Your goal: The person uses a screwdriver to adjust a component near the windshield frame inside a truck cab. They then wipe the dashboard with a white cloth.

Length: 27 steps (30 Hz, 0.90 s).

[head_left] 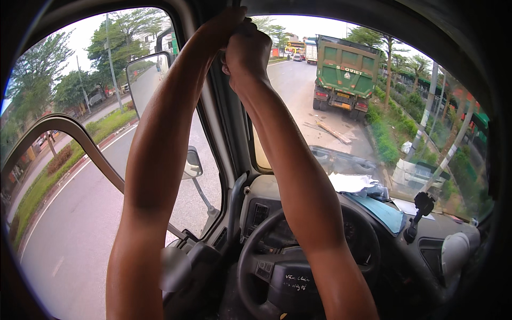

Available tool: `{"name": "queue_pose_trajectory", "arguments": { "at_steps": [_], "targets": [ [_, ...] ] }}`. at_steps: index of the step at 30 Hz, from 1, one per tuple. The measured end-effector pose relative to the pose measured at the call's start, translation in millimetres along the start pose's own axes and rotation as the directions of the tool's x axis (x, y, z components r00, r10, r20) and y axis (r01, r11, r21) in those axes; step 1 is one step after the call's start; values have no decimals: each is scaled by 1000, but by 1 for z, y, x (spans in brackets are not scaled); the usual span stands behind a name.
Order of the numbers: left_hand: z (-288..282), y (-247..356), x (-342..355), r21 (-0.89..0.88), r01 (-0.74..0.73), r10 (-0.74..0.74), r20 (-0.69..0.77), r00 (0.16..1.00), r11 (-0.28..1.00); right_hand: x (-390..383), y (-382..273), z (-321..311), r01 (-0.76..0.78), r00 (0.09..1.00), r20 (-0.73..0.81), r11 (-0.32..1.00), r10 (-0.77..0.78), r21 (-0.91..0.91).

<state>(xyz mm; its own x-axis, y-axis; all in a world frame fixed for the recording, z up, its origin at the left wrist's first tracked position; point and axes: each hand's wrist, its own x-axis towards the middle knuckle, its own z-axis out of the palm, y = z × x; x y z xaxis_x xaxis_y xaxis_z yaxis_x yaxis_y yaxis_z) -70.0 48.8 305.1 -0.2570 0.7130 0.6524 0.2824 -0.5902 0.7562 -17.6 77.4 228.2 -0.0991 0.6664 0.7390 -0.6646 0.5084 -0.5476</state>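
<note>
Reaching up, right grip (249, 49) curled, left grip (226, 21) unclear, anything held hidden, windshield pillar (222, 114) behind both

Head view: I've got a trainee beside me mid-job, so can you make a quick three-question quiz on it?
1. True or false: the left hand and right hand rest on the steering wheel.
2. What colour is the tipper body of the nearest truck ahead: (a) white, (b) green, (c) blue?
3. Fill in: the light-blue sheet lies on the ____.

Key: 1. False; both are raised near the top of the windshield pillar. 2. b. 3. Dashboard.
</note>
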Motion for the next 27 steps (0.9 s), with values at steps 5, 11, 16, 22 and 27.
{"name": "queue_pose_trajectory", "arguments": {
  "at_steps": [5,11,16,22,27],
  "targets": [
    [-9,1,11,5,-12,12,2,1000,1000,4,5,4,-75,997,43,990,71,116],
    [-7,10,22,-26,-19,19,-25,1000,999,6,-13,9,-122,992,12,991,122,61],
    [13,-22,28,-157,58,-69,-67,995,986,-8,-44,-34,-362,929,168,903,330,229],
    [34,-20,31,-273,60,-95,-117,989,960,-22,-71,-57,-332,931,242,910,274,249],
    [26,-18,36,-260,93,-124,-104,987,961,-11,-58,-51,-317,934,257,905,247,283]
  ]
}}
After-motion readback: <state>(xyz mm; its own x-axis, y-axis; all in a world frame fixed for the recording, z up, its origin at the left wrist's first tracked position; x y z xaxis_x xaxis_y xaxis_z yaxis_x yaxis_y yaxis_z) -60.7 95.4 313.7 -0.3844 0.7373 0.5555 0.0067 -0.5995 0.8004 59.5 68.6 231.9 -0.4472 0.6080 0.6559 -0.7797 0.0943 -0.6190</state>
